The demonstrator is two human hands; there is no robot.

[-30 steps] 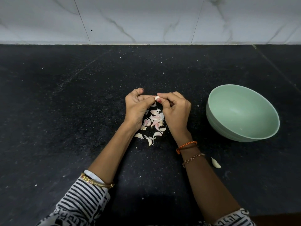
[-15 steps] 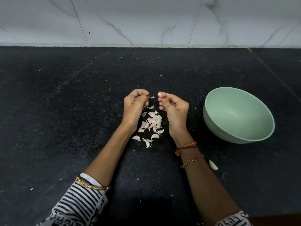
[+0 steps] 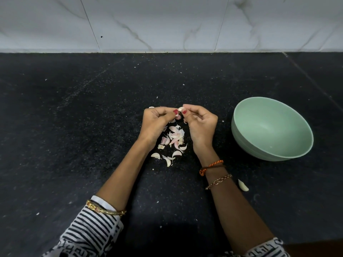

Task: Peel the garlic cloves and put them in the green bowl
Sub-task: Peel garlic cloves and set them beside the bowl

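My left hand [image 3: 157, 125] and my right hand [image 3: 201, 125] meet above a small heap of garlic cloves and pink-white skins [image 3: 173, 140] on the black counter. A pale garlic clove [image 3: 181, 109] is pinched between the fingertips of both hands. The green bowl [image 3: 297, 151] stands to the right of my right hand, tilted toward me, and nothing shows inside it. One loose clove [image 3: 243, 185] lies on the counter beside my right forearm.
The black stone counter [image 3: 74, 136] carries scattered white flecks of skin. A white marble-tiled wall [image 3: 167, 23] rises along its far edge.
Half a second ago my hands were apart with a gap between them. Now they have come back together on the clove.
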